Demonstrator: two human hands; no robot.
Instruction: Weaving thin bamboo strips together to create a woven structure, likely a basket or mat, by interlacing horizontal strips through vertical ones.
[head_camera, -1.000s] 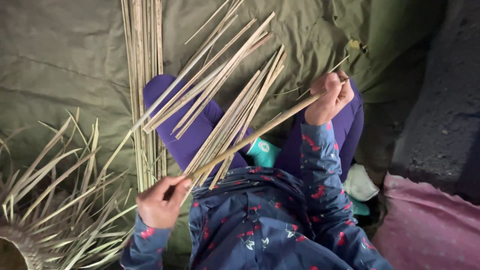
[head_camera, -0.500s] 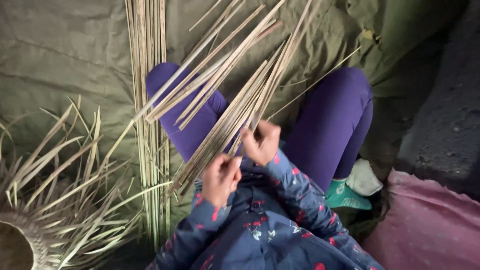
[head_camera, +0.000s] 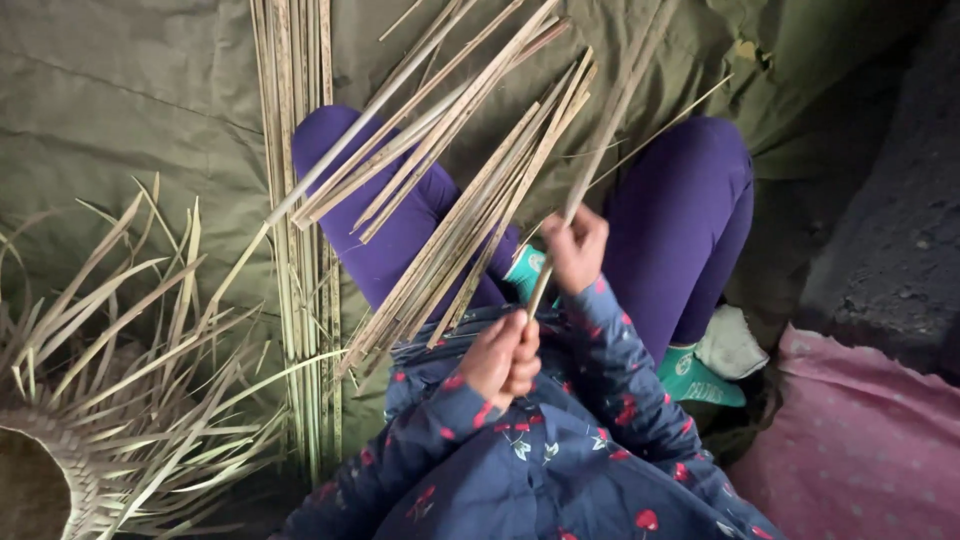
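Observation:
My right hand is closed around a long thin bamboo strip that runs steeply up and to the right over my lap. My left hand is fisted just below it, at the strip's lower end, close to my chest. A loose bundle of similar strips lies slanted across my purple-clad legs, to the left of both hands. My sleeves are dark blue with small red prints.
A second bundle of straight strips lies lengthwise on the green tarp. A partly woven basket with splayed strip ends sits at the lower left. A pink dotted cloth is at the lower right, by my teal socks.
My hands, spread far apart along the strip a second ago, have come together in front of my chest. The strip has swung to a steeper angle.

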